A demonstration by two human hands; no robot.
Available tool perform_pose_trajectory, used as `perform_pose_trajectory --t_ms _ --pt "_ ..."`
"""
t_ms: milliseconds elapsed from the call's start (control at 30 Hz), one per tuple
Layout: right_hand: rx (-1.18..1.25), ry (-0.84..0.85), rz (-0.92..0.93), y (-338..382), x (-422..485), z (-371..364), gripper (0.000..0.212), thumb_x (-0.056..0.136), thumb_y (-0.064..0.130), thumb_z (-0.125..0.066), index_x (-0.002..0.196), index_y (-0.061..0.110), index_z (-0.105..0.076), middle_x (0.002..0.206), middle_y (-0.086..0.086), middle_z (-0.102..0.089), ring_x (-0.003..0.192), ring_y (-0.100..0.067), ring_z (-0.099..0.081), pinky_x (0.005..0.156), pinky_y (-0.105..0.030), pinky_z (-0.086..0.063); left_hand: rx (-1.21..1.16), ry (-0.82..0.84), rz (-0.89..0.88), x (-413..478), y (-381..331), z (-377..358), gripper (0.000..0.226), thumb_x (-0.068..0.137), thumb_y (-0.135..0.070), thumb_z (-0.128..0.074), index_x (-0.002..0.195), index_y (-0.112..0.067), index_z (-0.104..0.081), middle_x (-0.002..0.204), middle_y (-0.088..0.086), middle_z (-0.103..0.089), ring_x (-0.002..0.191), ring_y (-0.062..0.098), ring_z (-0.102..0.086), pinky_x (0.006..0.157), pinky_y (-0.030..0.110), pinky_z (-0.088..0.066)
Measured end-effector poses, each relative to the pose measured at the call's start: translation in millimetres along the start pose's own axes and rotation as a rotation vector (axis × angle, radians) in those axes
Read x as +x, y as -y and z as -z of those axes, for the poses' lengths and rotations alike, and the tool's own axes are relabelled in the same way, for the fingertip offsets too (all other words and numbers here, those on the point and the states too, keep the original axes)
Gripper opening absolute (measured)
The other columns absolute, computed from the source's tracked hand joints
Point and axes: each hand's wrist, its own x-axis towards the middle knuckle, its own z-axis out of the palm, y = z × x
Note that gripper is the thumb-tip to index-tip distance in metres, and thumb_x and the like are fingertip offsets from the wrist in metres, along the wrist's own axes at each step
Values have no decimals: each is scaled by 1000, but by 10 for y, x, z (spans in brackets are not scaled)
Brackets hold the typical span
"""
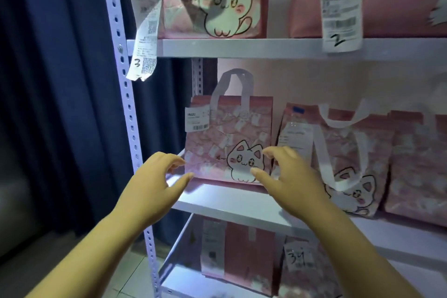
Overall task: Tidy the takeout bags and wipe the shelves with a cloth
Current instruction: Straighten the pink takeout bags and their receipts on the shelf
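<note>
Bag-tidying step. A pink cat bag [227,138] stands upright on the middle shelf [232,203], between the fingers [174,158] of the left hand [154,176] and right hand [287,176]. Fingers are spread and loosely curved at its lower corners; contact cannot be confirmed. Next, a two-sided grip is probably required.

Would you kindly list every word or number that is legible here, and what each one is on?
"3": left hanging receipt
"2": right hanging receipt
"18022": label on the middle-shelf bag
"34": slip on the bottom-shelf bag
The finer print is too blurred to read.
</note>
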Motion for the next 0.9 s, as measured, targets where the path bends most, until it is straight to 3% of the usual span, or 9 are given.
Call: perform_pose_trajectory --t_ms 133,233,367,500,633,700,800,900 --pt "-31 -30 -32 -113 229 -171 58 87 51 -54 137 25 -39 140 4 -39 123 -17 -43 92 -34 -40 60 -4 -1 263 190 -204 35 83 -45 -60 111 -25 -57 102 -13 -51 91 3 -49 79 22 -42" --pt "-98 -68 -77 -173 415 -284 64 87 49 -56 140 22 -31 141 2 -34 122 -20 -43 89 -34 -42 88 6 25 499 325 -377 42 84 -45 -59 120 -24 -52 109 -9 -50 92 3 -44 79 23 -38" --pt "-225 -106 -115 -211 608 -415 63 86 47 -58 135 16 -33 129 -6 -41 105 -26 -52 77 -32 -44 77 27 102 803 485 -623 55 82 -47 -61 128 -23 -45 122 4 -52 104 18 -53 84 29 -42" --pt "-342 -68 -197 -191 731 -536 69 86 48 -58 139 13 -30 130 -11 -42 94 -28 -57 73 -34 -48 52 14 138 943 686 -849 63 81 -48 -62 135 -24 -39 133 6 -47 119 24 -47 93 33 -41" --pt "-416 -3 -328 -180 812 -600 68 85 51 -58 134 10 -35 106 -13 -53 62 -18 -44 55 -28 -39 38 67 219 1029 863 -993 76 82 -51 -58 142 -20 -23 142 6 -36 123 25 -44 92 31 -41" --pt "-416 13 -359 -163 827 -620 65 84 52 -58 126 6 -42 100 -16 -57 54 -15 -43 44 -25 -32 -6 89 236 1073 916 -1029 75 82 -48 -59 142 -22 -23 141 6 -39 120 26 -47 85 30 -43" --pt "-381 17 -380 -117 839 -645 50 84 50 -61 107 8 -49 68 -4 -48 46 -10 -38 38 -23 -25 -115 92 182 1102 930 -1054 59 81 -41 -62 133 -28 -37 126 -1 -56 103 21 -57 74 22 -43" --pt "-321 -23 -387 -92 833 -649 45 83 48 -64 112 18 -43 84 -7 -42 45 -10 -38 38 -20 -22 -195 91 145 1096 907 -1058 54 81 -37 -63 130 -30 -42 117 -7 -60 98 15 -58 74 19 -39"
